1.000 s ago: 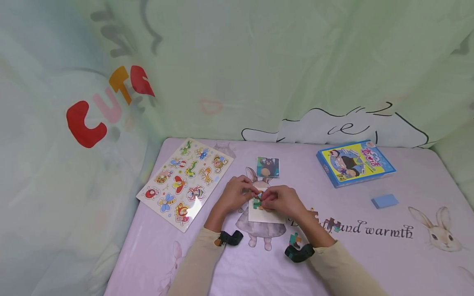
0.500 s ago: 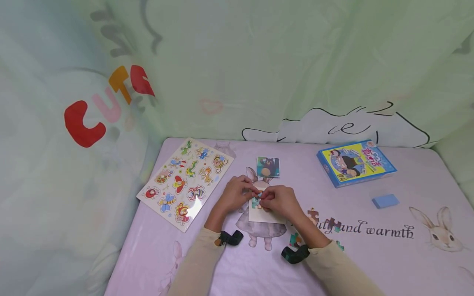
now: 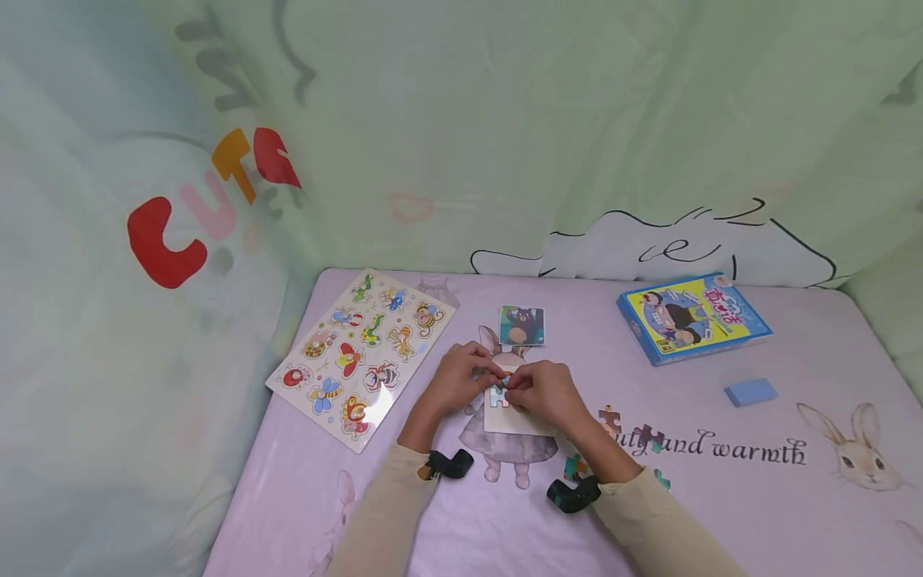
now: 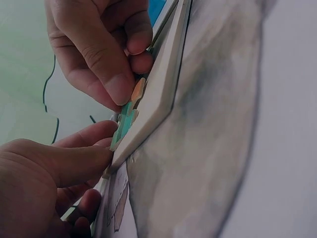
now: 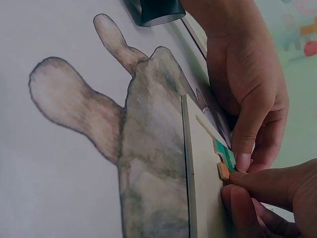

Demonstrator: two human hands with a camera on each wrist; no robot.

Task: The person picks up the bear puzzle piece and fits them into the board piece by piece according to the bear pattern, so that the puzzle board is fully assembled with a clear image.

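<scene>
A small wooden puzzle board (image 3: pixel 519 423) lies in front of me, with both hands over its upper part. In the head view, my left hand (image 3: pixel 460 378) reaches in from the left, thumb and forefinger at a green jigsaw piece (image 4: pixel 122 128) along the board's edge. My right hand (image 3: pixel 551 393) meets it from the other side, thumb and forefinger pinching a jigsaw piece with an orange tab (image 4: pixel 138 90). The fingertips of both hands nearly meet and hide much of these pieces. Just beyond the board sits a square bear picture (image 3: pixel 522 326).
Loose jigsaw pieces (image 3: pixel 651 437) lie right of my right forearm, and another piece (image 3: pixel 574 467) beside its wrist camera. An insect peg puzzle (image 3: pixel 360 357) rests at the left. Toward the back right are a blue-and-yellow box (image 3: pixel 692 320) and a blue block (image 3: pixel 751 393).
My right hand and forearm have shifted slightly left, uncovering more of the loose pieces beside them. The left hand stays almost in place. Light now glints off the piece on the board.
</scene>
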